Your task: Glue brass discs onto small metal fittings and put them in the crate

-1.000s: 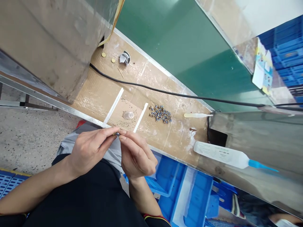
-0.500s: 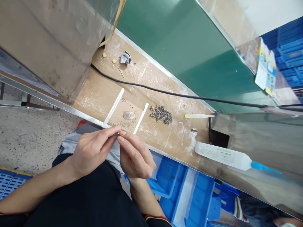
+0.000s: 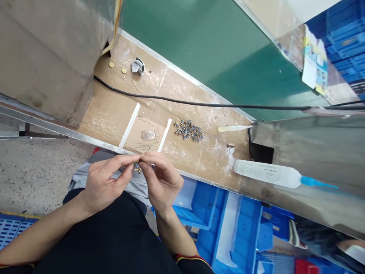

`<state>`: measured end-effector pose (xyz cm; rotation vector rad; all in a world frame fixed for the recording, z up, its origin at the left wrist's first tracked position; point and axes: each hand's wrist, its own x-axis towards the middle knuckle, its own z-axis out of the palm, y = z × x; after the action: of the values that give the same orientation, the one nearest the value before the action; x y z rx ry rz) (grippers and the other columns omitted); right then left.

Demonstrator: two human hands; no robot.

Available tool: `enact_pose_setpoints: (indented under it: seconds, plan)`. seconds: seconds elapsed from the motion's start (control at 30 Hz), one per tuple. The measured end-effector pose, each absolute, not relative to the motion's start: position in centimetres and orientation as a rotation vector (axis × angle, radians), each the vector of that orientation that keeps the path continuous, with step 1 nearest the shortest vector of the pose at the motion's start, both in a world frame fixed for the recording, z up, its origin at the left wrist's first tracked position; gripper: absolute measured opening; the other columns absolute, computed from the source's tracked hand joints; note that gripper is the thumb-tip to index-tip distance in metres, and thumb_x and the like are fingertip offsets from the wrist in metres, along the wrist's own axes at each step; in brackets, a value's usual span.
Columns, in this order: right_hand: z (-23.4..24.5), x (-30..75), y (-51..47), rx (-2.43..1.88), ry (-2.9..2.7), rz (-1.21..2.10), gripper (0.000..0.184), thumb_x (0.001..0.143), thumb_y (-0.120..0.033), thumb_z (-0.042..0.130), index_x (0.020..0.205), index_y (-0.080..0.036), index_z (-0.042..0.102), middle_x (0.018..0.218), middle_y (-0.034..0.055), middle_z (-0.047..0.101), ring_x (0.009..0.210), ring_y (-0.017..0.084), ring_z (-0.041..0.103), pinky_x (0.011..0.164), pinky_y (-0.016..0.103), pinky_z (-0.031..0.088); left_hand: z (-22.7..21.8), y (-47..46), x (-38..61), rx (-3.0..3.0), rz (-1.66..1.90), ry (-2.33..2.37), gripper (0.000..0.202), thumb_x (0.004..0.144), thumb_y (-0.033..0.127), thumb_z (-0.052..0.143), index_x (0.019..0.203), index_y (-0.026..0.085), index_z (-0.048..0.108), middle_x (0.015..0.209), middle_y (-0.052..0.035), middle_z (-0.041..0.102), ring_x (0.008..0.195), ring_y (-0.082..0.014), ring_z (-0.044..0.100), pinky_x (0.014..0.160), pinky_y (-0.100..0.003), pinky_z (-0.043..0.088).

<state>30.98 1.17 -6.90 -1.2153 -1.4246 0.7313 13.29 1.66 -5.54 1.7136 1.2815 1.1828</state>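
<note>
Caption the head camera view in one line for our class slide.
Left hand and right hand pinch a small blue-and-gold piece near a heap of similar pieces on cardboard.

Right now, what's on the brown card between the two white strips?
A clear round piece and dark specks lie on the card; what is under the piece cannot be seen.

- The left hand [image 3: 105,185] and right hand [image 3: 163,182] pinch a small blue-and-gold bead [image 3: 137,167] between them, just off the near edge of the cardboard-covered worktop [image 3: 114,118].
- A heap of similar beads [image 3: 188,130] lies on the worktop, right of two white strips [image 3: 129,128].
- A clear plastic disc [image 3: 148,135] sits between the strips.
- A black cable [image 3: 199,103] crosses the far side.
- Blue plastic crates [image 3: 208,205] stand near, to the right.
</note>
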Motion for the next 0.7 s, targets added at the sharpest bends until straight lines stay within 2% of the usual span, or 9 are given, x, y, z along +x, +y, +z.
enact_pose_setpoints:
  seconds: [0.27, 0.4, 0.5, 0.63, 0.7]
  plan:
    - [-7.4, 31.3, 0.6, -1.165, -1.31, 0.785, 0.026, 0.102, -0.005, 0.082, 0.113, -0.029, 0.087, 0.104, 0.0007, 0.088, 0.101, 0.02, 0.083, 0.098, 0.039, 0.069, -5.1, 1.4, 13.9, 1.814, 1.088, 1.321, 0.028, 0.109, 0.009, 0.073, 0.126, 0.027, 0.084, 0.119, 0.0037, 0.092, 0.098, -0.0163, 0.091, 0.099, -0.026, 0.073]
    - [-7.7, 31.8, 0.4, -1.173, -1.255, 0.811, 0.015, 0.107, -0.015, 0.083, 0.11, -0.029, 0.087, 0.104, 0.001, 0.088, 0.101, 0.021, 0.084, 0.098, 0.039, 0.07, -5.7, 1.3, 14.7, 1.764, 1.061, 1.406, 0.025, 0.105, 0.013, 0.08, 0.12, 0.029, 0.09, 0.112, 0.0051, 0.092, 0.091, -0.0146, 0.089, 0.091, -0.021, 0.07]
    - [-8.4, 32.8, 0.2, -1.196, -1.246, 0.788, 0.006, 0.111, -0.024, 0.08, 0.111, -0.029, 0.085, 0.106, 0.0012, 0.088, 0.103, 0.02, 0.084, 0.101, 0.039, 0.07, -6.5, 1.6, 15.8, 1.486, 1.02, 1.387, 0.023, 0.103, 0.018, 0.085, 0.122, 0.029, 0.092, 0.114, 0.0042, 0.092, 0.094, -0.0128, 0.088, 0.096, -0.018, 0.068]
    - [-10.3, 34.3, -1.0, -1.262, -1.34, 0.681, 0.011, 0.116, -0.03, 0.074, 0.122, -0.029, 0.083, 0.123, 0.0022, 0.089, 0.119, 0.019, 0.084, 0.111, 0.039, 0.069, -7.4, 1.6, 17.9, 1.22, 0.997, 1.322, 0.021, 0.101, 0.027, 0.091, 0.122, 0.025, 0.092, 0.112, 0.001, 0.092, 0.097, -0.0138, 0.088, 0.097, -0.017, 0.069]
    - [-11.3, 34.6, -2.0, -1.301, -1.384, 0.644, 0.011, 0.117, -0.034, 0.072, 0.121, -0.031, 0.082, 0.125, 0.0009, 0.089, 0.121, 0.019, 0.084, 0.114, 0.039, 0.068, -7.6, 1.3, 18.8, 1.223, 0.954, 1.329, 0.025, 0.1, 0.031, 0.093, 0.125, 0.024, 0.091, 0.116, -0.0004, 0.092, 0.101, -0.0142, 0.088, 0.098, -0.015, 0.067]
